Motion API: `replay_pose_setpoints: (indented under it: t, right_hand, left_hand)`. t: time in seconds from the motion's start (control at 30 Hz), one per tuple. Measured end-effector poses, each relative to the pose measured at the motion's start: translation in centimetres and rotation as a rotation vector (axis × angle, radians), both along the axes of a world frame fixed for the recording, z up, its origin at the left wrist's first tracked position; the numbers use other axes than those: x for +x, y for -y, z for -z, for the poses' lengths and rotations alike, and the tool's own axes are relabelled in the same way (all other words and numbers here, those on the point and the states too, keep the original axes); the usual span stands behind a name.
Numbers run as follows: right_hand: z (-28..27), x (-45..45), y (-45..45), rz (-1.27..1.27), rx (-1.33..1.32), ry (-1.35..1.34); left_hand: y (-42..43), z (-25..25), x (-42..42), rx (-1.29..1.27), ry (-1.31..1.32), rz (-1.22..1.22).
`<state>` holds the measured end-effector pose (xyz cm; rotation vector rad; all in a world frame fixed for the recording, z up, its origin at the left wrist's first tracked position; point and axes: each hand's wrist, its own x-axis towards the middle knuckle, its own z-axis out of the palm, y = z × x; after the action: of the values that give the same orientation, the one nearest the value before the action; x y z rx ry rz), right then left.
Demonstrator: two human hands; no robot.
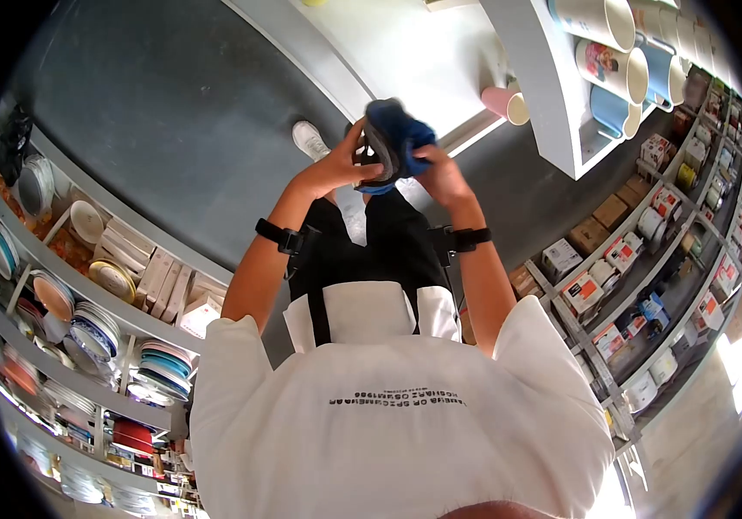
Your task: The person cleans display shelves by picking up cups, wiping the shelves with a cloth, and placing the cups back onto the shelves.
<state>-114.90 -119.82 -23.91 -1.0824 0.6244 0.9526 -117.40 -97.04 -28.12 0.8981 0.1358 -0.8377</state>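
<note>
A dark blue and grey cloth-like item [401, 143], crumpled or folded, is held out in front of my legs. I cannot make out its exact kind. Gripping its left side is my left hand [338, 166], thumb over the grey part and fingers partly behind it. On the other side my right hand [442, 176] pinches the blue edge. Both wrists wear black bands.
At upper right, a white shelf [553, 104] carries several mugs [613, 71], and a pink cup [507, 105] stands nearby. Shelves of stacked plates [163, 368] curve along the left. Racks of boxes [583, 290] line the right. Grey floor [163, 112] lies ahead.
</note>
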Motion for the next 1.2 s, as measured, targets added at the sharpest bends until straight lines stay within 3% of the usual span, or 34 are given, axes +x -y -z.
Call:
replay_pose_setpoints:
  t: [0.07,0.13,0.2,0.23,0.27,0.3,0.4,0.43,0.47,0.53,0.57,0.7,0.8,0.83,0.87,0.93,1.0,1.07,1.13,1.2]
  right_hand:
    - [-1.2,-1.5,-1.3,-0.24,-0.165,0.193]
    - [0.3,-2.6,1.2,-0.383,-0.15,-0.031]
    - [-0.1,-2.5,4.1,-0.173,0.083,0.179]
    - [0.1,-2.0,5.9,-0.119,0.093,0.147]
    - [-0.7,-2.1,7.2,-0.147,-0.073,0.346]
    - [-1.0,-2.3,8.6,-0.112,-0.393,0.405]
    - [2.1,-1.7,14.8,0.118,-0.857,0.527]
    - [2.8,-1.1,16.2,0.153,-0.992,0.572]
    - [3.8,-0.4,17.5,0.129,-0.986,0.571]
    - [6.5,1.3,19.8,0.116,-1.215,0.642]
    - [7.8,2.5,21.2,0.053,-1.171,0.681]
    - [8.6,5.6,19.5,0.012,-1.202,0.605]
    - [10.3,7.5,21.7,-0.061,-1.276,0.677]
    - [11.4,7.6,22.8,-0.101,-1.397,0.742]
    - [12.4,8.9,22.4,-0.138,-1.494,0.828]
    - [9.2,8.6,18.7,-0.113,-1.461,0.903]
    - [11.6,9.6,20.4,-0.23,-1.589,0.969]
    - [11.8,10.1,20.8,-0.306,-1.679,0.858]
    - [10.5,10.0,18.9,-0.326,-1.686,0.915]
    - [9.0,9.5,14.7,-0.288,-1.551,0.996]
  left_hand:
    - [2.2,1.1,-1.4,0.165,0.002,0.057]
    - [4.0,2.6,-2.6,0.184,-0.02,-0.003]
    - [4.5,2.4,-2.6,0.07,-0.163,-0.114]
    - [5.6,4.0,-3.0,0.151,-0.132,-0.187]
    - [6.2,5.0,-2.6,0.153,-0.14,-0.213]
    - [6.9,5.7,-2.1,0.371,0.024,-0.234]
    - [10.1,4.4,-0.4,0.92,0.463,-0.375]
    - [11.6,4.6,0.3,1.033,0.504,-0.348]
    - [12.9,3.6,1.1,1.144,0.536,-0.31]
    - [16.0,5.0,2.2,1.295,0.737,-0.237]
    - [17.8,6.4,2.3,1.364,0.796,-0.199]
    - [24.2,10.0,0.7,1.532,0.728,-0.028]
    - [26.4,10.2,-0.4,1.371,0.584,-0.082]
    - [26.3,10.1,-0.6,1.204,0.485,0.047]
    - [26.8,9.8,-1.0,1.196,0.433,0.042]
    - [26.1,9.4,-1.1,1.17,0.34,0.134]
    - [24.9,9.7,-0.3,1.068,0.244,0.121]
    - [24.5,10.0,0.2,1.04,0.218,0.091]
    - [22.7,9.0,0.8,1.036,0.327,0.123]
    - [21.1,7.9,0.5,1.258,0.444,-0.264]
